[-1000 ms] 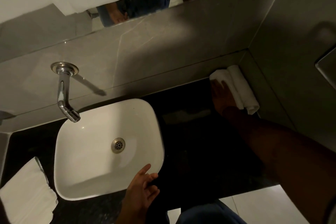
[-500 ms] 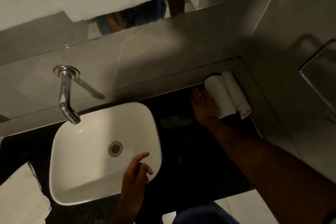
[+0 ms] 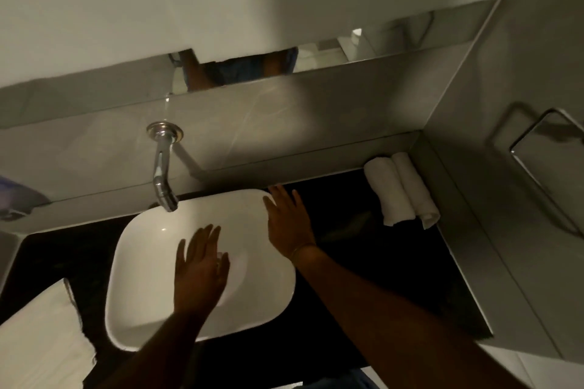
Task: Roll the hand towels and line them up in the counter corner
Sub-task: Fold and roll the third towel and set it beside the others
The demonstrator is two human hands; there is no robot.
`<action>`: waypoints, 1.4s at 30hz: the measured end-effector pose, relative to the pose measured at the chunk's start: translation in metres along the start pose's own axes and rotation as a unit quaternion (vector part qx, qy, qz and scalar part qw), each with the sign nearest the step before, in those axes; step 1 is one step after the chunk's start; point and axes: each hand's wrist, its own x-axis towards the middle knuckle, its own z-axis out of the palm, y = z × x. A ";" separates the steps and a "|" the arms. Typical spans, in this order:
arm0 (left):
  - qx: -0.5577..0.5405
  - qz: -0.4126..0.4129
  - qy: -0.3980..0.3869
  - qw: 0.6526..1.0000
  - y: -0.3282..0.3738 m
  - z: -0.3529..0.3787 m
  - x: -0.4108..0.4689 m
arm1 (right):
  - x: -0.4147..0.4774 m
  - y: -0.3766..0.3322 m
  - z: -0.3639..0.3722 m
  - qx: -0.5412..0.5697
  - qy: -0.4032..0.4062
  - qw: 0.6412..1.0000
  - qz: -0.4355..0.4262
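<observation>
Lying side by side in the desk [image 3: 395,278] corner at two o'clock, both rolled towels [image 3: 399,189] sit untouched — left hand [image 3: 200,265] and right hand [image 3: 289,221] splayed, empty over the basin [image 3: 145,278] — though unsecured ends risk unrolling if brushed.

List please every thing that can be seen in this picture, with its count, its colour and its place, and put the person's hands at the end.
rolled white hand towels: two, white, side by side in the far right counter corner
flat white towel: one, white, near left of the counter
rounded white ceramic basin: one, white, middle of the counter
chrome wall spout: one, silver, on the back wall above the basin
dark stone counter: one, black, under the basin
chrome wall rail: one, silver, right wall
mirror strip: one, above the back wall tiles
left hand: open, empty, over the basin
right hand: open, empty, over the basin's far right edge
</observation>
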 end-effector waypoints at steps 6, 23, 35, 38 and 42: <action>0.009 -0.110 0.031 0.993 -0.102 -0.032 -0.026 | 0.003 -0.109 0.024 -0.018 0.028 0.992 -0.123; -0.069 -0.160 -0.223 0.959 -0.431 0.025 -0.246 | -0.025 -0.444 0.181 0.044 -0.129 0.973 -0.187; -0.134 -0.114 -0.210 0.962 -0.446 0.032 -0.199 | -0.063 -0.472 0.262 -0.039 -0.284 0.933 -0.220; -0.157 -0.140 -0.184 0.960 -0.442 0.034 -0.203 | -0.058 -0.474 0.268 -0.047 -0.245 0.943 -0.219; -0.055 -0.096 -0.222 0.969 -0.439 0.041 -0.214 | -0.050 -0.477 0.272 -0.075 -0.247 0.933 -0.251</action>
